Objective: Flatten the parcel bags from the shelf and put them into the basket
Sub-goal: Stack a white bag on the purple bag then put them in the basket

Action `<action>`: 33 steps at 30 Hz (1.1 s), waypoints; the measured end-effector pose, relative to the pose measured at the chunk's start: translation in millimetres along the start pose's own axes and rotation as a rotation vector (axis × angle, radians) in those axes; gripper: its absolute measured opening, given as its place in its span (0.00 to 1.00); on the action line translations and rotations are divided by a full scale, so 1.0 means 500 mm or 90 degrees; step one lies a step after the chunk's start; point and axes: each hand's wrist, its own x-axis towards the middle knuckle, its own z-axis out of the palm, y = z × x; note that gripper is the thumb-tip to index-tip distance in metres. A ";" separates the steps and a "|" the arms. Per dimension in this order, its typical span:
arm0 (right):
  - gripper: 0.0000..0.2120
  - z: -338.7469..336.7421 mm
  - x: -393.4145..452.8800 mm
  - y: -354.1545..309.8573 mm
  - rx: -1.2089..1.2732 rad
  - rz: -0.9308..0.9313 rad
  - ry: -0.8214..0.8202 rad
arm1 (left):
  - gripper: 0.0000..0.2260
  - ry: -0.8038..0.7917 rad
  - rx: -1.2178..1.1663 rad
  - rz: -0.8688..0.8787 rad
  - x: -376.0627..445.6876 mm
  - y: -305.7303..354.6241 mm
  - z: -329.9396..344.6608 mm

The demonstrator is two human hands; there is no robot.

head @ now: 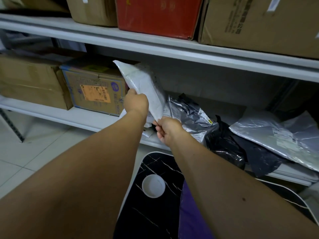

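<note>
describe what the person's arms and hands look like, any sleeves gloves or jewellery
Both forearms are bare right up to the bottom edge of the picture, with no sleeves in view. The left hand and the right hand wear no gloves, and no watch, bracelet or ring shows. A small dark mark sits on the right forearm. Fingernails are too small to make out.

Bags (269,135) lie on the shelf (96,118), right of two boxes (94,90).
</note>
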 end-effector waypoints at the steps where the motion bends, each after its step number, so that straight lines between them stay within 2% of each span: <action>1: 0.10 0.004 -0.027 0.000 0.000 0.004 -0.008 | 0.12 0.004 -0.014 0.003 -0.011 0.009 -0.009; 3: 0.11 0.013 -0.067 0.002 -0.012 -0.005 -0.016 | 0.08 0.014 -0.044 0.000 -0.035 0.026 -0.032; 5: 0.08 0.020 -0.113 0.003 -0.007 -0.006 -0.028 | 0.07 0.030 -0.065 -0.016 -0.064 0.042 -0.066; 11: 0.08 -0.004 -0.269 0.030 0.063 0.018 -0.054 | 0.14 0.052 -0.199 -0.051 -0.193 0.072 -0.157; 17: 0.05 -0.073 -0.377 0.080 0.094 0.029 -0.044 | 0.18 -0.019 -0.256 -0.096 -0.322 0.101 -0.205; 19: 0.09 -0.095 -0.408 0.091 0.121 0.022 -0.044 | 0.19 -0.045 -0.273 -0.121 -0.362 0.117 -0.214; 23: 0.18 -0.144 -0.455 0.106 0.170 0.026 -0.036 | 0.15 -0.124 -0.276 -0.165 -0.452 0.143 -0.225; 27: 0.25 -0.209 -0.486 0.114 0.277 0.030 0.035 | 0.12 -0.222 -0.255 -0.204 -0.524 0.150 -0.220; 30: 0.20 -0.279 -0.512 0.119 0.400 -0.006 0.120 | 0.12 -0.301 -0.224 -0.243 -0.558 0.136 -0.202; 33: 0.19 -0.350 -0.523 0.135 0.462 -0.039 0.205 | 0.09 -0.354 -0.187 -0.261 -0.580 0.110 -0.181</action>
